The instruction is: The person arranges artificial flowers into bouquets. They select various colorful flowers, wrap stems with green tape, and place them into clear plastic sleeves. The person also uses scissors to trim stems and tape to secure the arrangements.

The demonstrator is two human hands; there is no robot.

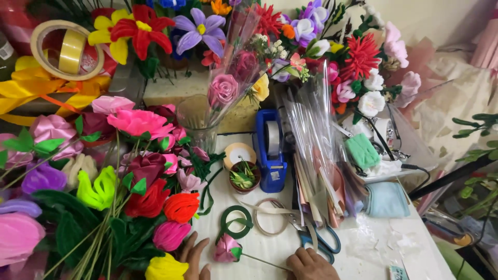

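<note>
my left hand (195, 259): cut off by the bottom edge, only fingers show | my right hand (310, 265): knuckles only, grip hidden | pink rose's wire stem (262, 262): end hidden under my right hand | scissors (316, 239): blades buried under ribbon and cellophane sleeves (311, 150) | small packet (397, 273): cut off at the bottom edge

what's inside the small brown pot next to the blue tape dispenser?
The small brown pot holds short green and pale yellowish strips, piled loosely. Its bottom is covered by them. A roll of white ribbon sits right behind it.
</note>
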